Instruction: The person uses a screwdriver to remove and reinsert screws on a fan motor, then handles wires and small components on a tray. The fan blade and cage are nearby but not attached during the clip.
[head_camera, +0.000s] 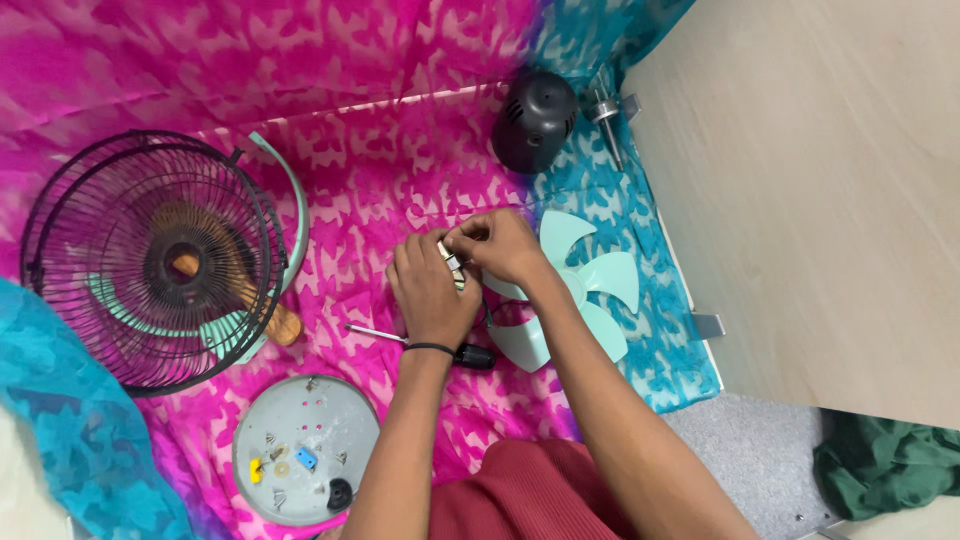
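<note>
My left hand (432, 288) and my right hand (500, 245) meet over the pink cloth and together grip a small metal fan motor part (452, 262), mostly hidden by the fingers. A screwdriver (420, 345) with a black handle lies under my left wrist. Pale green fan blades (590, 290) lie just right of my right hand, partly covered by my forearm. A black domed motor cover (535, 120) sits further back.
Black wire fan grilles (150, 260) with a wooden-handled tool (240, 295) lie at left. A round grey base plate (305, 450) with screws and small parts is near my left elbow. A wooden panel (820, 200) stands at right, a metal shaft (608, 115) beside it.
</note>
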